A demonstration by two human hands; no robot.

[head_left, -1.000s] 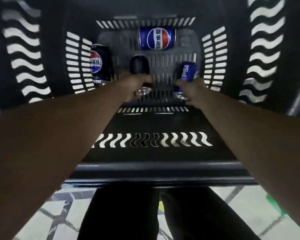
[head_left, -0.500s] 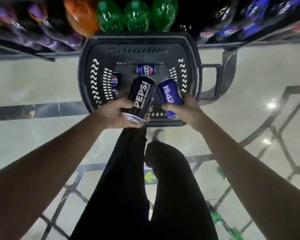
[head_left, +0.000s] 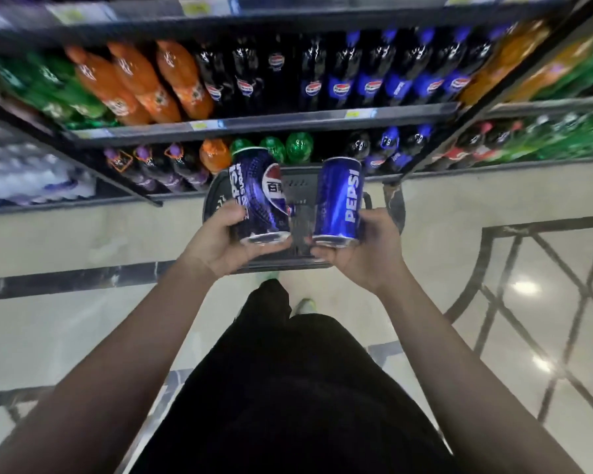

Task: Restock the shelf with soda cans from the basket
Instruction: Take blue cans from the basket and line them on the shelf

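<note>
My left hand (head_left: 221,241) grips a dark Pepsi can (head_left: 261,196) by its lower part, holding it upright. My right hand (head_left: 363,248) grips a blue Pepsi can (head_left: 339,200) the same way, close beside the first. Both cans are raised above the black basket (head_left: 214,200), which stands on the floor right before the shelf (head_left: 254,126) and is mostly hidden behind the cans and hands. The shelf holds rows of soda bottles.
Orange bottles (head_left: 144,83), green bottles (head_left: 298,147) and dark cola bottles (head_left: 374,80) fill the shelf levels. Packs of water bottles (head_left: 24,179) sit at the lower left. My dark trousers (head_left: 288,388) and the glossy tiled floor (head_left: 528,302) lie below.
Both hands lifted the two cans out of the basket and higher, turning them upright. The view rose from the basket's inside to the shelf front.
</note>
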